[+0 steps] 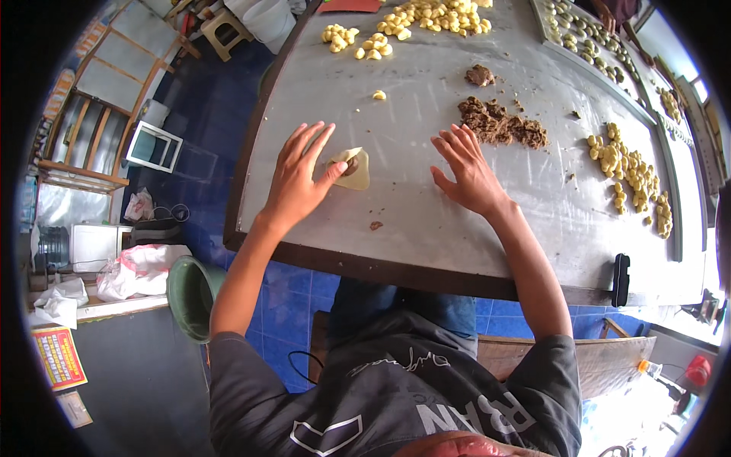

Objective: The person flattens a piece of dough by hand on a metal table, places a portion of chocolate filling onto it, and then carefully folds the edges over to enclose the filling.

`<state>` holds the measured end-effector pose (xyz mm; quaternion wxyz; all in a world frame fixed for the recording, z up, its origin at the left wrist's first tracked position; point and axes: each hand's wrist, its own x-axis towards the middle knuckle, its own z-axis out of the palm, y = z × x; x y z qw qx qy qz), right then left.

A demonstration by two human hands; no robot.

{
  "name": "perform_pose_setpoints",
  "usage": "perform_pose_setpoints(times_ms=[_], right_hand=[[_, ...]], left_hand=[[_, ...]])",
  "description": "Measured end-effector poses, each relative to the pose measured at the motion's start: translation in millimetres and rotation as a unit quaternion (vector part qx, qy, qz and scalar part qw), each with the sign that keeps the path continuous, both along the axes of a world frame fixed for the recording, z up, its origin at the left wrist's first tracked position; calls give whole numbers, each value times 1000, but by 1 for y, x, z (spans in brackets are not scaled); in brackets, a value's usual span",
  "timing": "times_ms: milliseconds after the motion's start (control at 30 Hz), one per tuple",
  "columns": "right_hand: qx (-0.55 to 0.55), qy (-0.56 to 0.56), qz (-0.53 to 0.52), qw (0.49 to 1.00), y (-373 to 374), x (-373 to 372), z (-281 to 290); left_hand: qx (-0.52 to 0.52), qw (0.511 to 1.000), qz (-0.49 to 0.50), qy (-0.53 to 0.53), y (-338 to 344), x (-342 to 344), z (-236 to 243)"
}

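Observation:
A flat piece of pale dough [358,178] lies on the metal-topped table [403,221], with a brown lump of filling on it and one edge folded up. The thumb of my left hand [295,179] reaches onto this dough, while its other fingers stretch out flat to the left. Off to the right, my right hand [474,177] holds nothing and its fingers are extended over the tabletop. Just beyond its fingertips is a crumbly heap of brown filling [499,123], and a smaller brown clump [480,75] sits farther back.
Pale yellow dough pieces [434,17] are piled at the far edge, with one single piece [379,95] nearer. More shaped pieces [628,167] lie on the right. A tray of rounded pieces [582,38] stands far right, beside another person's hand [607,17]. A green tub [194,297] is left.

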<state>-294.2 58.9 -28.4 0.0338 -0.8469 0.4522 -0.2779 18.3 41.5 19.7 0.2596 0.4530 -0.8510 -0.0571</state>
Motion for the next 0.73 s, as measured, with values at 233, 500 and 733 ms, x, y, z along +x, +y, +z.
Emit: perform_pose_setpoints(times_ms=[233, 500, 733], right_hand=[[1, 3, -5, 1000, -2, -6, -1], [14, 18, 1, 1000, -3, -5, -4], [23, 15, -2, 1000, -4, -7, -6]], left_hand=[[85, 994, 0, -68, -8, -4, -13], [144, 989, 19, -32, -5, -8, -6], [253, 967, 11, 16, 7, -18, 10]])
